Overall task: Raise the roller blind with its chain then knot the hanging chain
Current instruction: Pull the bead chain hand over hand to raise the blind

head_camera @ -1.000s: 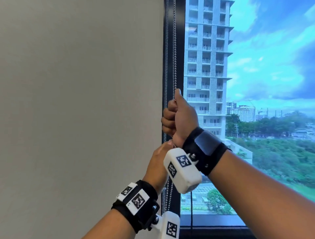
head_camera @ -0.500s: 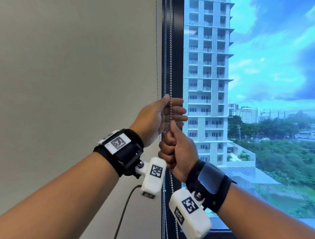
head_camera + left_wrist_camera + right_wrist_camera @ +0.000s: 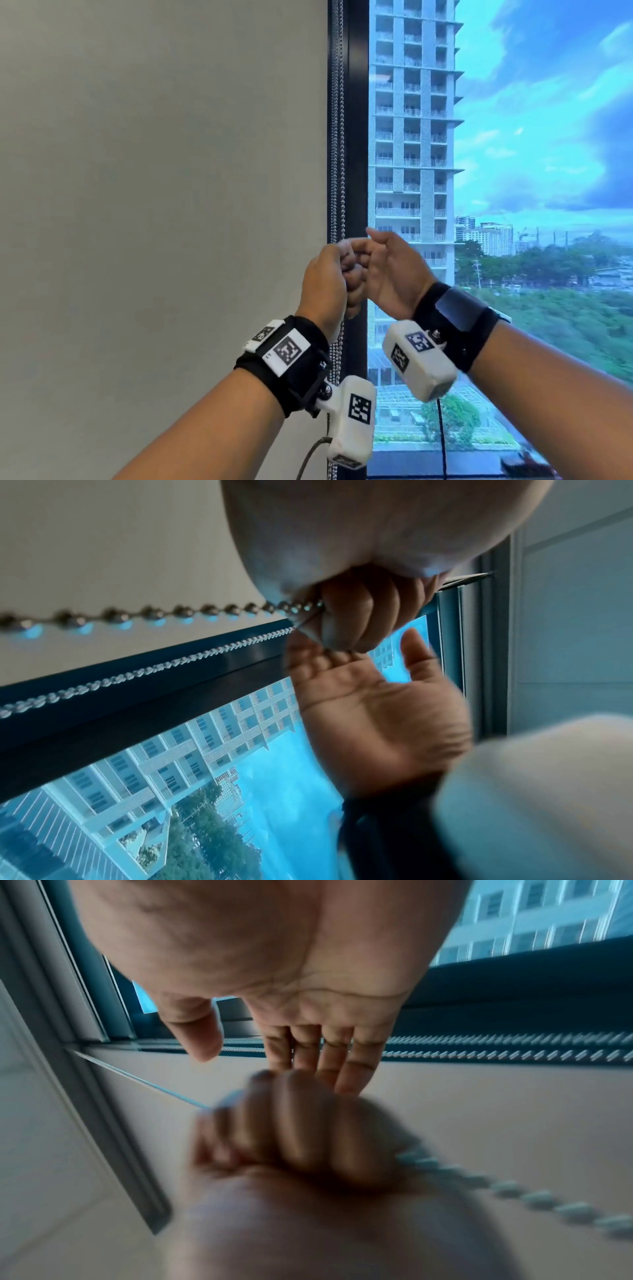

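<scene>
The metal bead chain [image 3: 337, 137] hangs in two strands along the dark window frame, at the right edge of the grey roller blind [image 3: 154, 205]. My left hand [image 3: 337, 274] is a fist round the chain at chest height; in the left wrist view its curled fingers [image 3: 356, 615] clamp the beads [image 3: 154, 612]. My right hand [image 3: 376, 255] is beside it on the window side, palm open, holding nothing. Its straight fingers [image 3: 325, 1053] reach to the left fist [image 3: 291, 1123], from which the chain [image 3: 514, 1188] runs out below.
The dark window frame [image 3: 356, 137] stands just right of the chain, with glass and a tall building [image 3: 411, 137] beyond. A black cable [image 3: 311, 455] hangs from my left wrist camera. The blind covers everything on the left.
The right hand, which gripped the chain and pulled it down, has let go and opened. The left hand, open above it half a second ago, now grips the chain.
</scene>
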`<action>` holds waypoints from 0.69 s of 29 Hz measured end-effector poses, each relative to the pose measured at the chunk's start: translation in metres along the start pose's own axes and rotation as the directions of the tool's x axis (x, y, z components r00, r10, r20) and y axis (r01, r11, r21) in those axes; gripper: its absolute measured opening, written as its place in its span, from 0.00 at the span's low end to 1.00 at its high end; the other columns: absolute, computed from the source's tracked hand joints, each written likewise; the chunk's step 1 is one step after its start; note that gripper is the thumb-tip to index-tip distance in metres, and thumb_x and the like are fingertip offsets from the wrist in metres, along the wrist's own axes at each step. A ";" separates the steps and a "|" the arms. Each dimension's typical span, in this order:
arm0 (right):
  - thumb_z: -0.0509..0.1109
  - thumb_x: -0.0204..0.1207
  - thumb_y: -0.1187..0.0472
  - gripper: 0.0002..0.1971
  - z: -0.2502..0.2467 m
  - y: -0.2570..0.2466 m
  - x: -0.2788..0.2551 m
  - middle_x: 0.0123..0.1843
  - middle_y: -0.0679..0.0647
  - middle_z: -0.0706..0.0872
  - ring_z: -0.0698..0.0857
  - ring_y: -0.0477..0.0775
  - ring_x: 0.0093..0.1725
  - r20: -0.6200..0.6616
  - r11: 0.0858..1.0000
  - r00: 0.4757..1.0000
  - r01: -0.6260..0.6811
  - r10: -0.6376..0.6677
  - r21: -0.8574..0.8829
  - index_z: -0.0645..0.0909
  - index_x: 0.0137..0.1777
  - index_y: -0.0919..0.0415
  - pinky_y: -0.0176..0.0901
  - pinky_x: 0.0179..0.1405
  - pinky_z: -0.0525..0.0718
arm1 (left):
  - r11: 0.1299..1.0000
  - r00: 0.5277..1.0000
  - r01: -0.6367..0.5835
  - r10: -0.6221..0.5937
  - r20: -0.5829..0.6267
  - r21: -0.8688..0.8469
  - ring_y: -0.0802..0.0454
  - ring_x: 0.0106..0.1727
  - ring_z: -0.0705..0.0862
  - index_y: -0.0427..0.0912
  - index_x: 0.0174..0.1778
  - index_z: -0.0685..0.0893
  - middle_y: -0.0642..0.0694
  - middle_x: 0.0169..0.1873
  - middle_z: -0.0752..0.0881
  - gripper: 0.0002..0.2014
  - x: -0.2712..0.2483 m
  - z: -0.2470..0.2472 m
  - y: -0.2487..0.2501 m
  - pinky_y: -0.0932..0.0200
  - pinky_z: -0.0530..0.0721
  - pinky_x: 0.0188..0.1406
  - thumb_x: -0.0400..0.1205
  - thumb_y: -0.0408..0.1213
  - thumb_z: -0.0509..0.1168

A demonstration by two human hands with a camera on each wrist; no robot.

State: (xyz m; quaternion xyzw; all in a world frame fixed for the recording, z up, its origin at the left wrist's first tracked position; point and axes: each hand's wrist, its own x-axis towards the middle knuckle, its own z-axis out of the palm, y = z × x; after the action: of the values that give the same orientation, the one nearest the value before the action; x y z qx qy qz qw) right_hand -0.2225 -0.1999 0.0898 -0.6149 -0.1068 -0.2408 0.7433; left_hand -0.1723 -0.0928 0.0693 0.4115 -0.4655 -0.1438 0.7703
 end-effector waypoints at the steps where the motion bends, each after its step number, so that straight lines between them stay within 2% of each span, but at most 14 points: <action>1: 0.60 0.79 0.46 0.21 0.007 -0.010 0.003 0.40 0.60 0.84 0.83 0.55 0.35 0.010 0.999 1.000 0.028 -0.028 0.027 0.81 0.52 0.66 0.46 0.37 0.83 | 1.000 1.000 0.014 -0.014 0.006 -0.027 0.58 0.17 0.51 0.48 0.32 0.59 0.51 0.19 0.56 0.15 -0.001 0.000 -0.002 0.72 0.51 0.19 0.85 0.40 0.50; 3: 0.58 0.81 0.44 0.24 0.021 -0.025 0.006 0.42 0.61 0.86 0.83 0.56 0.38 0.034 0.998 0.997 0.062 -0.063 0.033 0.81 0.53 0.67 0.45 0.40 0.83 | 0.998 0.999 0.031 -0.030 0.012 -0.063 0.58 0.18 0.50 0.49 0.31 0.55 0.51 0.19 0.55 0.17 -0.001 0.000 -0.004 0.71 0.49 0.20 0.85 0.42 0.51; 6: 0.56 0.84 0.44 0.24 0.036 -0.034 0.009 0.42 0.60 0.87 0.84 0.54 0.38 0.050 0.995 0.994 0.094 -0.095 0.015 0.81 0.53 0.66 0.45 0.44 0.82 | 0.995 0.999 0.034 -0.035 -0.007 -0.093 0.58 0.17 0.50 0.51 0.24 0.59 0.53 0.18 0.56 0.21 -0.003 0.002 -0.003 0.65 0.44 0.22 0.85 0.43 0.53; 8: 0.55 0.85 0.44 0.24 0.041 -0.038 0.012 0.41 0.58 0.86 0.83 0.52 0.35 0.038 0.993 0.992 0.118 -0.119 0.019 0.81 0.55 0.66 0.44 0.38 0.82 | 0.996 0.999 0.050 -0.051 -0.009 -0.076 0.58 0.17 0.50 0.52 0.25 0.59 0.53 0.18 0.56 0.21 -0.007 -0.001 -0.001 0.64 0.44 0.23 0.85 0.43 0.52; 10: 0.55 0.85 0.43 0.23 0.045 -0.041 0.014 0.35 0.53 0.82 0.77 0.49 0.28 0.004 0.991 0.992 0.129 -0.129 0.025 0.81 0.52 0.63 0.41 0.28 0.76 | 0.996 0.996 0.086 -0.087 -0.029 -0.021 0.57 0.20 0.50 0.51 0.24 0.61 0.52 0.19 0.58 0.21 -0.012 -0.005 -0.005 0.62 0.44 0.25 0.85 0.43 0.53; 12: 0.56 0.84 0.41 0.22 0.051 -0.036 0.015 0.26 0.48 0.69 0.64 0.45 0.20 -0.059 0.990 0.990 0.134 -0.131 0.047 0.77 0.38 0.56 0.36 0.19 0.61 | 0.994 0.993 0.101 -0.099 -0.060 0.032 0.53 0.26 0.54 0.50 0.26 0.66 0.46 0.23 0.61 0.18 -0.018 -0.008 -0.011 0.56 0.48 0.27 0.84 0.43 0.56; 14: 0.58 0.84 0.39 0.25 0.056 -0.025 0.013 0.22 0.47 0.59 0.55 0.45 0.17 -0.172 0.985 0.971 0.171 -0.167 0.006 0.66 0.28 0.51 0.33 0.17 0.51 | 0.991 0.996 0.046 -0.036 -0.082 0.124 0.53 0.28 0.62 0.43 0.34 0.73 0.40 0.31 0.65 0.12 -0.022 -0.012 -0.020 0.58 0.58 0.25 0.85 0.36 0.58; 15: 0.58 0.83 0.38 0.26 0.058 -0.020 0.010 0.22 0.46 0.57 0.53 0.46 0.17 -0.205 0.982 0.960 0.189 -0.188 -0.020 0.63 0.26 0.50 0.32 0.18 0.50 | 0.983 0.996 0.022 -0.005 -0.088 0.184 0.55 0.27 0.64 0.42 0.34 0.74 0.40 0.31 0.66 0.13 -0.024 -0.014 -0.024 0.61 0.63 0.24 0.86 0.32 0.57; 16: 0.58 0.83 0.38 0.26 0.059 -0.017 0.008 0.21 0.46 0.56 0.52 0.46 0.17 -0.211 0.979 0.956 0.201 -0.201 -0.025 0.61 0.26 0.50 0.32 0.18 0.50 | 0.973 0.996 0.011 0.008 -0.085 0.229 0.56 0.25 0.64 0.42 0.30 0.72 0.40 0.30 0.65 0.17 -0.024 -0.017 -0.025 0.62 0.65 0.24 0.86 0.31 0.55; 18: 0.57 0.84 0.38 0.26 0.061 -0.015 0.001 0.20 0.46 0.55 0.52 0.46 0.17 -0.185 0.979 0.963 0.201 -0.195 0.015 0.60 0.26 0.49 0.32 0.18 0.49 | 0.980 0.998 0.057 -0.052 -0.036 0.192 0.53 0.26 0.66 0.45 0.24 0.72 0.42 0.26 0.69 0.21 -0.024 -0.026 -0.022 0.58 0.66 0.28 0.85 0.35 0.51; 20: 0.57 0.84 0.38 0.26 0.061 -0.017 -0.007 0.20 0.46 0.54 0.51 0.46 0.17 -0.154 0.979 0.969 0.199 -0.191 0.040 0.59 0.26 0.49 0.32 0.18 0.48 | 0.990 0.994 0.102 -0.104 0.018 0.102 0.48 0.29 0.74 0.41 0.31 0.79 0.42 0.29 0.78 0.18 -0.018 -0.038 -0.018 0.55 0.72 0.32 0.83 0.38 0.49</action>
State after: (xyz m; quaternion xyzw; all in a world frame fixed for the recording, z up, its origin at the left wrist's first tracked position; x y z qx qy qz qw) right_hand -0.2282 -0.1418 0.1144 -0.5609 -0.1172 -0.3552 0.7386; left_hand -0.1476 -0.0737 0.0362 0.4717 -0.4593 -0.1645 0.7345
